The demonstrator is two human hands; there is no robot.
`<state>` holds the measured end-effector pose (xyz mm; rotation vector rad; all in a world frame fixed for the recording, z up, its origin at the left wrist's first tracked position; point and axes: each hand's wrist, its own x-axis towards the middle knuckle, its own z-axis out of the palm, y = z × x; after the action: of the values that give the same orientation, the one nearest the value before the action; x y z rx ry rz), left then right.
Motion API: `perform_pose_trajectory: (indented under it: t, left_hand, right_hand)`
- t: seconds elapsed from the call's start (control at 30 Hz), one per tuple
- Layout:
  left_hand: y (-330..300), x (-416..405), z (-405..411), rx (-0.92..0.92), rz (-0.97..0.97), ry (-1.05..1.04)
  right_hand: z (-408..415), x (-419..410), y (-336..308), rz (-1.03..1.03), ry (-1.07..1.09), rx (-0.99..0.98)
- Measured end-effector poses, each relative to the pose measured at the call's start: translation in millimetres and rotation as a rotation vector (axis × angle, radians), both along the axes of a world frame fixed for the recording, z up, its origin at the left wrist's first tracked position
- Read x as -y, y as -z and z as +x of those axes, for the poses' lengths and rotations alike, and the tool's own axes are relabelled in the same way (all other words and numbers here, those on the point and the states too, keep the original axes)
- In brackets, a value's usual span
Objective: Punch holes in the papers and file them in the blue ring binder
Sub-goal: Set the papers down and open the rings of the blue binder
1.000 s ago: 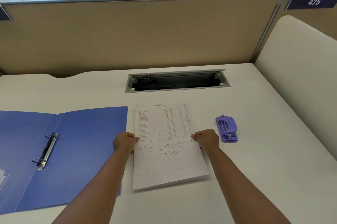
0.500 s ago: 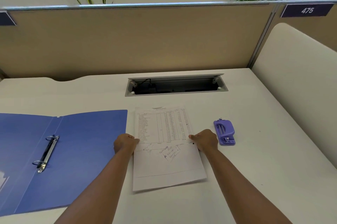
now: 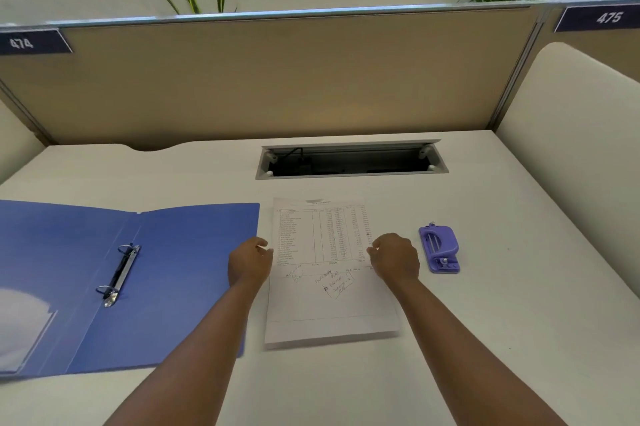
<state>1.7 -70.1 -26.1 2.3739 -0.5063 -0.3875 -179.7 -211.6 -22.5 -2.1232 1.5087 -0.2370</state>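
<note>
Centrally, white desk point(image 3: 502, 339). At 9 o'clock, blue ring binder point(image 3: 180, 287) lying open, rings point(image 3: 119, 273) shut, nothing filed. At centre, printed papers point(image 3: 329, 287) flat. Left hand point(image 3: 250, 261) and right hand point(image 3: 394, 257) curled at opposite edges, grip unclear. At 3 o'clock, purple hole punch point(image 3: 440, 249).

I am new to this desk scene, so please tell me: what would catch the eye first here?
First the open blue ring binder, lying flat at the left. Then the paper stack in the middle, with the left hand and right hand at its side edges. A purple hole punch sits to the right.
</note>
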Motion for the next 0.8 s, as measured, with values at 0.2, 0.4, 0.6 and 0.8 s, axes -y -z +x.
perform_pose_trajectory:
  t: [0.2, 0.4, 0.6, 0.8]
  left_hand:
    - [2.8, -24.8, -1.8, 0.115, -0.073, 0.112]
    - [1.5, -55.2, 10.5, 0.187, -0.064, 0.214]
    - [5.6, -91.4, 38.2, 0.191, 0.120, 0.298]
    - [9.2, -133.6, 67.2, 0.219, 0.213, 0.359]
  right_hand:
    - [22.9, -24.7, -0.4, -0.067, -0.092, 0.100]
    - [51.8, -55.9, -12.6, -0.125, -0.230, 0.139]
    - [81.6, -100.7, -20.3, -0.126, -0.443, 0.149]
    - [118.3, -155.1, -11.2, -0.056, -0.651, 0.026]
